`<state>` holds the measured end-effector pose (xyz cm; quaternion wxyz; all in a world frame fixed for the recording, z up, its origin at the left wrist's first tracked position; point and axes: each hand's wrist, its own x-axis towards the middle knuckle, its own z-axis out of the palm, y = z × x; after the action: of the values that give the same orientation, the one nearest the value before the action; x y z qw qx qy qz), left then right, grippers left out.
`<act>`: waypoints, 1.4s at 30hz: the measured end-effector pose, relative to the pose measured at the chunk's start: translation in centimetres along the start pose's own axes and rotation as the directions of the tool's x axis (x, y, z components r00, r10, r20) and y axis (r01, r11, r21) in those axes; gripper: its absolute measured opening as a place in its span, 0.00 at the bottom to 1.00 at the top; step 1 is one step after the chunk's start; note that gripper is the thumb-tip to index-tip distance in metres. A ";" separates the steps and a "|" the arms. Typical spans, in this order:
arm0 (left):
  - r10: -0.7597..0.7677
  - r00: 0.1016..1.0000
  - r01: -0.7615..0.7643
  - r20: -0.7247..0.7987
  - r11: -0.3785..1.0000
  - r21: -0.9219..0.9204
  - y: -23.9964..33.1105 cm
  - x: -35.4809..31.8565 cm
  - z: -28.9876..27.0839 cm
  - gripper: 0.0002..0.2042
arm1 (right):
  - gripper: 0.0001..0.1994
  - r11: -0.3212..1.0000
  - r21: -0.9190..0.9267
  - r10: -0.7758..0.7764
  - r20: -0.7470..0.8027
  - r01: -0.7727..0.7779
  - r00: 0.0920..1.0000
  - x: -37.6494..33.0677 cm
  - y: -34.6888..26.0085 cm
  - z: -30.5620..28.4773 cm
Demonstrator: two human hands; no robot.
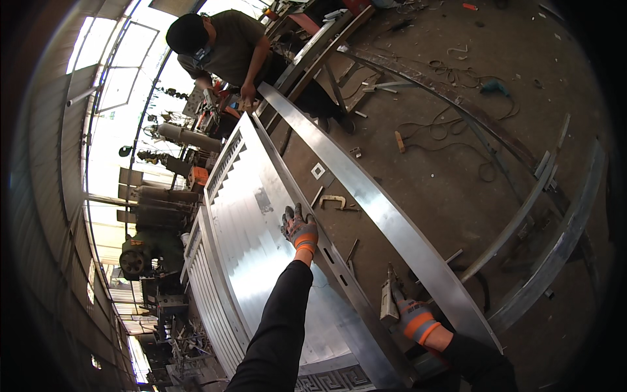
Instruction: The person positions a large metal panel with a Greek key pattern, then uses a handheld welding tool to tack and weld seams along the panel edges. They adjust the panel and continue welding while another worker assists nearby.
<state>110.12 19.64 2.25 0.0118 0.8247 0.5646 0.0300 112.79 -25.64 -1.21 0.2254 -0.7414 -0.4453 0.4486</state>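
The left hand (300, 230), in a grey glove with an orange cuff, lies flat with fingers spread on the right-hand edge of a large metal gate panel (261, 242); it presses on the surface and closes on nothing. The panel is a bright, ribbed sheet in a frame, lying flat and running from the lower middle of the view up toward the co-worker.

The right hand (413, 318), gloved the same way, is wrapped around the grip of a power tool (389, 302), fingers closed on it. The tool stands just beside the panel's slotted side rail (339, 271); whether its tip touches the rail cannot be told.

A long curved metal strip (392, 215) lies alongside the panel on its right, running from the co-worker's hand down to the lower right near the right hand.

At the far end a co-worker (225, 46) in a dark cap and olive shirt bends over the panel, one hand (248, 91) resting at the top of the curved strip.

On the concrete floor (444, 157) to the right lie a metal clamp (334, 201), a small square plate (318, 171), loose cables (450, 130) and further curved steel sections (542, 261). Machinery (157, 248) stands to the left of the panel
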 end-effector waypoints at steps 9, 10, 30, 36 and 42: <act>0.028 0.999 -0.028 -0.023 1.000 -0.001 -0.2 0.0 0.2 0.32 | 0.60 0.998 -0.054 0.032 0.048 -0.030 0.998 0.6 0.7 1.2; 0.027 0.999 -0.027 -0.023 1.000 0.003 -0.2 0.0 0.3 0.32 | 0.60 0.998 -0.060 0.021 0.025 -0.019 0.999 0.6 0.7 1.3; 0.038 0.998 -0.037 -0.050 0.999 0.025 -0.6 0.2 0.7 0.32 | 0.56 0.992 0.124 -0.001 -0.001 0.001 1.000 -0.2 -0.3 -0.8; 0.069 0.995 -0.068 -0.074 0.998 0.012 -0.6 0.2 0.9 0.33 | 0.48 0.994 0.101 -0.028 -0.033 0.031 0.999 0.2 0.2 0.1; -0.002 0.999 0.003 -0.041 1.000 0.011 0.0 -0.1 0.4 0.31 | 0.52 0.995 0.101 0.000 0.027 -0.002 1.000 0.1 0.1 -0.8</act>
<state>110.07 19.57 1.87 -0.0047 0.8232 0.5660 0.0438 113.54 -25.48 -0.92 0.2565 -0.7232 -0.4246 0.4806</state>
